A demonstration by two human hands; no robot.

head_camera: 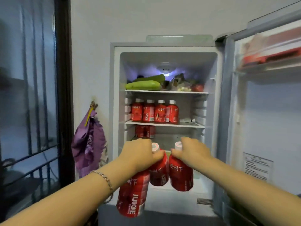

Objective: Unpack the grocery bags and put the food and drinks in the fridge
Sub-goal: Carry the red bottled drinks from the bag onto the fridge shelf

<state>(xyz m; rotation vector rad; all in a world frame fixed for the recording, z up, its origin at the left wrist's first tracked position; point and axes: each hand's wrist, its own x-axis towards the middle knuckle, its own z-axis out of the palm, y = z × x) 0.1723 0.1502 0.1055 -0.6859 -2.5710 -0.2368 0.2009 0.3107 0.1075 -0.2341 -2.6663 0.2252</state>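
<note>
The fridge (116, 98) stands open straight ahead. My left hand (138, 152) grips two red juice bottles by their necks: one (132, 194) hangs low, the other (160, 172) sits beside it. In my right hand (191, 151) a third red juice bottle (181, 175) hangs by its neck. All three hang in front of the fridge's lower compartment. On the middle shelf (192, 125) stands a row of several red juice bottles (154, 111). More red bottles (145, 131) stand on the level below.
The top shelf carries green squashes (143, 85) and bagged vegetables (184, 84). The fridge door (268, 115) is swung open at the right, with a red packet in its upper rack (276, 54). A purple bag (89, 142) hangs on the wall at the left, beside a barred window (29, 95).
</note>
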